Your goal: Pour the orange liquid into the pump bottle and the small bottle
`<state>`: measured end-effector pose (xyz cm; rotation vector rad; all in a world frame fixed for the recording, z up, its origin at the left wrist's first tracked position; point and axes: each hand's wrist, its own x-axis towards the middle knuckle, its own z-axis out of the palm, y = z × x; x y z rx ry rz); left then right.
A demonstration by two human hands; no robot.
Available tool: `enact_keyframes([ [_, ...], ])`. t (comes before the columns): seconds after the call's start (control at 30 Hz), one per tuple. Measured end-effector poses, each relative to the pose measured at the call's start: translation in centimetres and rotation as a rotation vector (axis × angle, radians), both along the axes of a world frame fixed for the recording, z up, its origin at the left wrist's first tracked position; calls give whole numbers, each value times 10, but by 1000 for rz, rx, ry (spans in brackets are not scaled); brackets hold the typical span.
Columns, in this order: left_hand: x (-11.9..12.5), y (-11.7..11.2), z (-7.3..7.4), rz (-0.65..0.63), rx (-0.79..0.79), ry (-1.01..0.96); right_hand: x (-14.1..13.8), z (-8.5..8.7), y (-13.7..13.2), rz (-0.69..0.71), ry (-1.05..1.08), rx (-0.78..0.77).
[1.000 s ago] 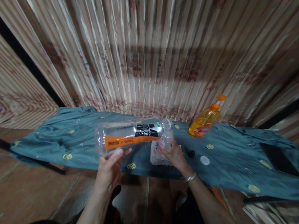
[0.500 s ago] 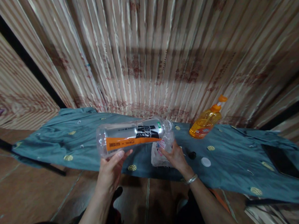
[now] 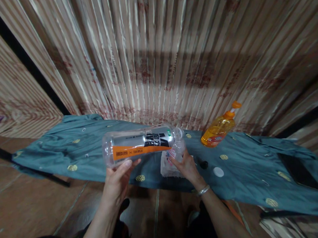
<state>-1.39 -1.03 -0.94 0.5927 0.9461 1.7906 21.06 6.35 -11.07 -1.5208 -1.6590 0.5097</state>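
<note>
My left hand (image 3: 117, 181) grips the base end of a clear plastic bottle (image 3: 140, 144) with a silver, black and orange label, held sideways above the table. Its open neck points right, into a small clear container (image 3: 178, 149). My right hand (image 3: 186, 166) is closed around that container from below, with a bracelet on the wrist. Under the hands lies a white packet (image 3: 166, 166) on the blue-green cloth (image 3: 67, 148).
An orange dish-soap bottle (image 3: 217, 129) lies at the back right. A black cap (image 3: 204, 164) and a white lid (image 3: 218, 172) rest on the cloth. A dark flat slab (image 3: 299, 172) lies at far right. A striped curtain (image 3: 156, 53) hangs behind.
The hands and the bottle hold almost the same pose; only the view has shifted slightly.
</note>
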Motion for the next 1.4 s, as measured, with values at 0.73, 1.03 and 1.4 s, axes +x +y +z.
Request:
enact_keyframes([
  [0.73, 0, -1, -2, 5, 23, 2, 0, 2, 0, 0, -16, -55],
  [1.03, 0, -1, -2, 11, 27, 5, 1, 2, 0, 45, 16, -38],
  [1.4, 0, -1, -1, 14, 19, 4, 0, 8, -3, 13, -27, -56],
])
